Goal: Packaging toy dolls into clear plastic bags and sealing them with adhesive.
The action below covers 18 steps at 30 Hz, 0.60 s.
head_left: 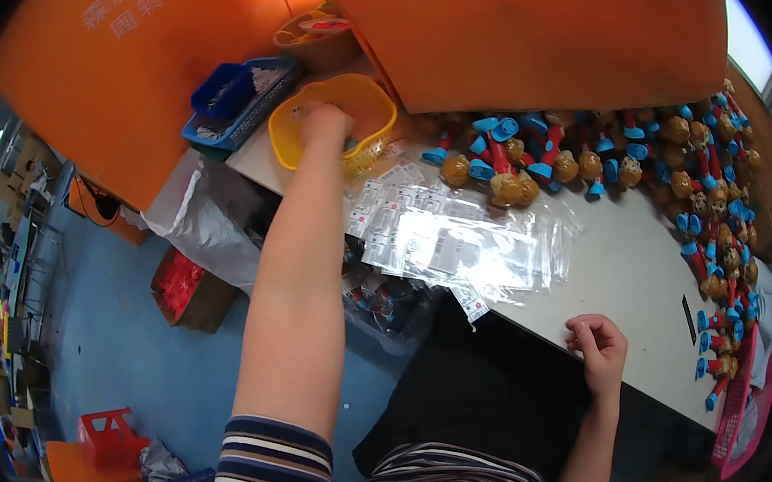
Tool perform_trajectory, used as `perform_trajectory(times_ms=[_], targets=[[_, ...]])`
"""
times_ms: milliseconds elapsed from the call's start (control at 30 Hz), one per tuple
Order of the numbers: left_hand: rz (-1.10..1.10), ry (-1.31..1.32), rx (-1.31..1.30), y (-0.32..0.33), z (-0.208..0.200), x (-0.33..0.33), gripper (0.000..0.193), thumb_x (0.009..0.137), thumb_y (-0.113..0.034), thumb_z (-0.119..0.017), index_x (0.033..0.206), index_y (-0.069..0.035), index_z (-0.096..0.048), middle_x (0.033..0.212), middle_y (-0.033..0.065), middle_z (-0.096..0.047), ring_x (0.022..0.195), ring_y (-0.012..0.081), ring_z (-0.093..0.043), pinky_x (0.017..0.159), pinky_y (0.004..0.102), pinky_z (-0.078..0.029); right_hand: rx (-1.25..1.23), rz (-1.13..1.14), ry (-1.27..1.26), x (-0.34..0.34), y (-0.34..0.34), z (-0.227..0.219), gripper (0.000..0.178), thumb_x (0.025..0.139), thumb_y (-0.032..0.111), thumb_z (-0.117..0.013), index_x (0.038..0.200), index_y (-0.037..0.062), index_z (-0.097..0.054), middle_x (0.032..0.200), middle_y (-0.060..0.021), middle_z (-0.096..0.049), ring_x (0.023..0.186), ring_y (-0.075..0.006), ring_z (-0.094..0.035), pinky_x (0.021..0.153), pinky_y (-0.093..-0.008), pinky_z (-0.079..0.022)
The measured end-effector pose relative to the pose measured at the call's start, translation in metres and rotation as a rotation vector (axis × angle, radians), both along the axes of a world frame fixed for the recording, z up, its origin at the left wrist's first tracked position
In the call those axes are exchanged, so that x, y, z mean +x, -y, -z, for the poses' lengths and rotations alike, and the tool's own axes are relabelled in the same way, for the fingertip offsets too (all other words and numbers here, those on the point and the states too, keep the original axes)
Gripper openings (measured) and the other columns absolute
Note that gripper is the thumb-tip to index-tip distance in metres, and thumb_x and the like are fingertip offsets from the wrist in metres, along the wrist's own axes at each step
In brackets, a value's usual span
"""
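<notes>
My left hand (326, 121) reaches down into a yellow plastic basket (375, 144) at the back of the table; its fingertips are lost among small things there that I cannot make out. Over the table's front edge, my right hand (601, 347) is loosely closed, thumb against curled fingers, with nothing seen in it. Between the two hands lies a spread of clear plastic bags (460, 234) with printed marks, overlapping and shiny. Behind and right of them are many small figures (516, 187) with brown round heads, red bodies and blue parts.
Orange boxes (541, 21) stand along the back. Left of the yellow basket is a blue tray (265, 90) with a darker blue bin (223, 91). A pink basket (753, 401) sits at the right edge. On the floor are a carton of red pieces (188, 286) and a red stool (108, 440).
</notes>
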<state>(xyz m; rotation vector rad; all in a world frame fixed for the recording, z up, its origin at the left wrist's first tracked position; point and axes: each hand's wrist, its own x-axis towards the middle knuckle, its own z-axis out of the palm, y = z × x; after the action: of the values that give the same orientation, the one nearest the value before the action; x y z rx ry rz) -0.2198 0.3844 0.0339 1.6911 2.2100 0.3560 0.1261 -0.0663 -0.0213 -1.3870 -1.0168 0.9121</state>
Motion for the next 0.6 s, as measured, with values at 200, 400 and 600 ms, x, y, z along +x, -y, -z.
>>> perform_trajectory(times_ms=[200,400,600], targets=[[0.052,0.561,0.493,0.072,-0.083,0.001,0.076,0.072,-0.024,-0.078,0.127,0.011,-0.038,0.113,0.0299,-0.062,0.103,0.0319,-0.066,0.087,0.0378,-0.052,0.015,0.004,0.050,-0.001,0.002,-0.002,0.011,0.097,0.008,-0.058,0.095,-0.0014,-0.064,0.092,-0.0073,-0.066,0.073,-0.0107,-0.060,0.066,-0.0239,-0.052],[-0.044,0.928,0.734,0.161,-0.069,-0.083,0.049,0.084,-0.016,-0.071,0.123,0.003,-0.048,0.100,0.0117,-0.064,0.090,0.0177,-0.064,0.079,0.0317,-0.053,0.204,0.073,0.174,-0.026,-0.015,-0.014,0.015,0.089,0.000,-0.061,0.104,-0.0003,-0.063,0.110,-0.0127,-0.064,0.104,-0.0204,-0.062,0.082,-0.0307,-0.053],[-0.009,1.164,0.499,0.228,0.021,-0.149,0.047,0.084,-0.010,-0.070,0.126,-0.002,-0.048,0.093,0.0073,-0.064,0.082,0.0141,-0.062,0.073,0.0266,-0.049,0.423,-0.213,0.671,-0.073,-0.069,-0.049,0.034,0.077,0.007,-0.073,0.109,0.0029,-0.063,0.129,-0.0160,-0.057,0.121,-0.0390,-0.052,0.104,-0.0465,-0.040]])
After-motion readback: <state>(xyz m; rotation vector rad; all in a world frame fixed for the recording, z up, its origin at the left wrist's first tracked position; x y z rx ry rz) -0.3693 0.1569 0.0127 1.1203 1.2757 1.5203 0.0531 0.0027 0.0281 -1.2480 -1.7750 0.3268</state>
